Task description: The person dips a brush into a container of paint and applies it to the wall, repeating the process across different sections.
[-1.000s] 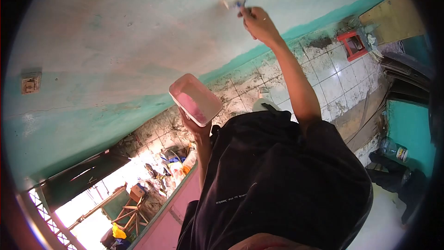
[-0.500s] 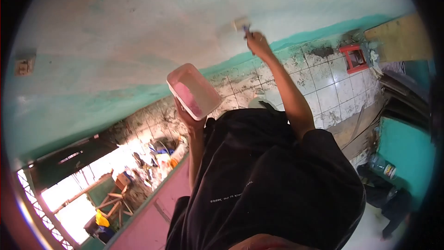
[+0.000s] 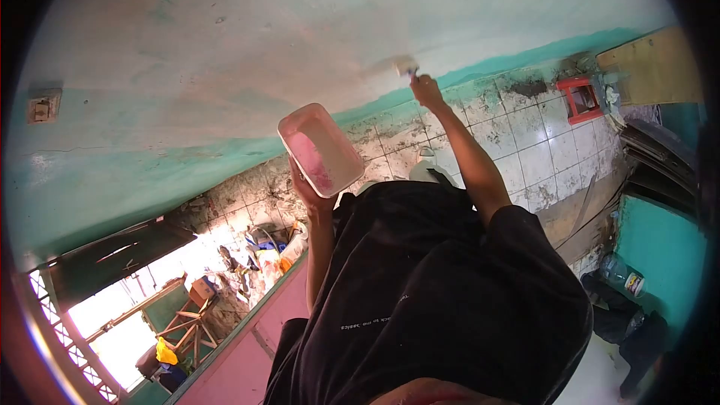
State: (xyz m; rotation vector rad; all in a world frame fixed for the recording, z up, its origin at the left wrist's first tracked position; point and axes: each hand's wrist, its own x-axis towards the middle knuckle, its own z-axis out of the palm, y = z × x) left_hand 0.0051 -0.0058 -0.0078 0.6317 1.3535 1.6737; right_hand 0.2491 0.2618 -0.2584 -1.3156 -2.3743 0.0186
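A tub (image 3: 321,151) rests in the left hand (image 3: 304,186), a brush (image 3: 407,68) in the right hand (image 3: 427,91) before the wall (image 3: 247,37), with a wall socket (image 3: 43,106) left and a bottle (image 3: 616,270) far right.

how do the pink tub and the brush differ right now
The pink tub is wide and open-topped; the brush is much smaller.
The tub shows clearly, while the brush is blurred.
The tub is in the left hand, the brush in the right.
Both are hand-held.
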